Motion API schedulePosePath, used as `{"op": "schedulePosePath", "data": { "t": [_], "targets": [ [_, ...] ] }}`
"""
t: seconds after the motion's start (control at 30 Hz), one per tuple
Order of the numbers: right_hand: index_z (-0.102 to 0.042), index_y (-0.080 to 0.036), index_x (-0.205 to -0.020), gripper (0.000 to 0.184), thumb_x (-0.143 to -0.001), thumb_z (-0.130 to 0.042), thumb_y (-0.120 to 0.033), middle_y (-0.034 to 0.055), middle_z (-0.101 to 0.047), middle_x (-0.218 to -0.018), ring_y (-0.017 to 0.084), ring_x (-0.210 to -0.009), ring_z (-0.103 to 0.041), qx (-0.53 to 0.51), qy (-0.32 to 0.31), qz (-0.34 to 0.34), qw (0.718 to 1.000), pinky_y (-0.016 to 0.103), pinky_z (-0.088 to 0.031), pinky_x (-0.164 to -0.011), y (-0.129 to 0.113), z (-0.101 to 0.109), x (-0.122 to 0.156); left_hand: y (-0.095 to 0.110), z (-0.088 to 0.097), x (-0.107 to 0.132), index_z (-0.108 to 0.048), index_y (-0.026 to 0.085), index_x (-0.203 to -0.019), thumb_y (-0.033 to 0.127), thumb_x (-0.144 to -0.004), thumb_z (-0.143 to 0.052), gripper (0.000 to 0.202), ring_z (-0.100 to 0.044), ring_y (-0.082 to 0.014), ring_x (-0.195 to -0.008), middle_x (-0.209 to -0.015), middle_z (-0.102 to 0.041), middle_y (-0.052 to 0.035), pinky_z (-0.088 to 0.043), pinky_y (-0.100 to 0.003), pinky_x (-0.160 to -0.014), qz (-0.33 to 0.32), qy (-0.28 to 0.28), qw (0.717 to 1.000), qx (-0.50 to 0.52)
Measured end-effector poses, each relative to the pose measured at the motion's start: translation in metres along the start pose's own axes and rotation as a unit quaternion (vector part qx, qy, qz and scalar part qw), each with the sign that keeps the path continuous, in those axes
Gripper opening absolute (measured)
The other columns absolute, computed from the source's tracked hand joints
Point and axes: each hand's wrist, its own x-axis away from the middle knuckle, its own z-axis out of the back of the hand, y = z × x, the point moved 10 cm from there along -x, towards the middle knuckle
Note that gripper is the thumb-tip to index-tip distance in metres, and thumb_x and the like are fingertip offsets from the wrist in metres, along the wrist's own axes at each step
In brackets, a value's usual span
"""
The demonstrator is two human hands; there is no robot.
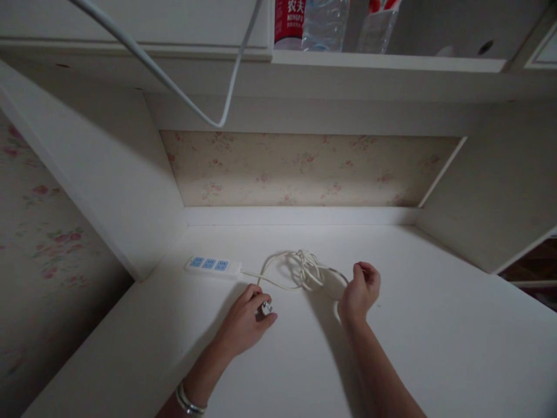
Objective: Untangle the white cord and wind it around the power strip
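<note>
Power strip (pixel 214 267) rests on desktop (pixel 296 354), left of left hand (pixel 243 319), which grips plug (pixel 266 307); tangled cord (pixel 308 269) lies between hands; right hand (pixel 359 293) closed on cord: hard pulling could tighten tangles or drag strip

Red btl label (pixel 289 26) reads "农夫" w/ "NONGFU" below; smaller chars under that illegible.

Cord (pixel 308 269) blocks the table's (pixel 452 331) middle, not its right.
</note>
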Motion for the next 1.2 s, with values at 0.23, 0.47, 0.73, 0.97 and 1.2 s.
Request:
{"op": "schedulePosePath", "data": {
  "t": [0.23, 0.47, 0.73, 0.97, 1.2],
  "targets": [
    [-0.056, -0.021, -0.09, 0.008, -0.087, -0.049, -0.02, 0.0048, -0.057, -0.086, 0.017, -0.079, -0.056, 0.031, -0.433, 0.287, 0.854, 0.029, -0.048, -0.07, -0.091, -0.071, 0.142, -0.005, 0.005, -0.004, -0.058, 0.023, -0.102, 0.02, -0.079, -0.059, 0.023, -0.058, -0.0171, -0.09, -0.106, -0.054, -0.0049, -0.049, -0.029, -0.083, 0.008, 0.044, 0.999, 0.006],
    [-0.052, -0.016, -0.125, 0.042, -0.083, -0.046, -0.013, 0.0155, -0.057, -0.123, 0.024, -0.106, -0.059, 0.295, -0.491, 0.296, 0.765, 0.036, -0.05, -0.088, -0.029, -0.104, 0.163, -0.014, 0.018, -0.005, -0.055, 0.022, -0.096, 0.021, -0.081, -0.055, 0.015, -0.057, -0.0167, -0.08, -0.095, -0.057, -0.0036, -0.048, -0.031, -0.076, 0.026, 0.093, 0.995, -0.024],
    [-0.066, -0.019, -0.099, 0.022, -0.089, -0.047, -0.021, 0.0102, -0.067, -0.092, 0.022, -0.083, -0.063, 0.393, -0.469, 0.334, 0.717, 0.031, -0.048, -0.074, -0.019, -0.107, 0.147, -0.034, 0.014, -0.004, -0.051, 0.022, -0.109, 0.026, -0.082, -0.054, 0.027, -0.057, -0.0156, -0.069, -0.075, -0.057, 0.0018, -0.044, -0.026, -0.065, 0.076, 0.091, 0.992, -0.051],
    [-0.067, -0.02, -0.098, 0.023, -0.093, -0.044, -0.02, 0.0085, -0.063, -0.091, 0.019, -0.081, -0.058, 0.335, -0.445, 0.347, 0.755, 0.03, -0.042, -0.072, -0.021, -0.105, 0.143, -0.032, 0.015, -0.004, -0.05, 0.023, -0.096, 0.027, -0.083, -0.054, 0.014, -0.057, -0.0142, -0.065, -0.07, -0.056, 0.0041, -0.042, -0.024, -0.061, 0.075, 0.095, 0.992, -0.042],
    [-0.066, -0.016, -0.095, 0.029, -0.096, -0.038, -0.025, 0.0095, -0.059, -0.094, 0.019, -0.084, -0.053, 0.235, -0.435, 0.327, 0.806, 0.033, -0.043, -0.075, -0.041, -0.102, 0.141, -0.009, 0.009, -0.005, -0.061, 0.023, -0.084, 0.019, -0.088, -0.047, 0.015, -0.062, -0.0154, -0.079, -0.085, -0.067, -0.0008, -0.048, -0.027, -0.075, -0.002, 0.054, 0.997, -0.046]
  ]
}}
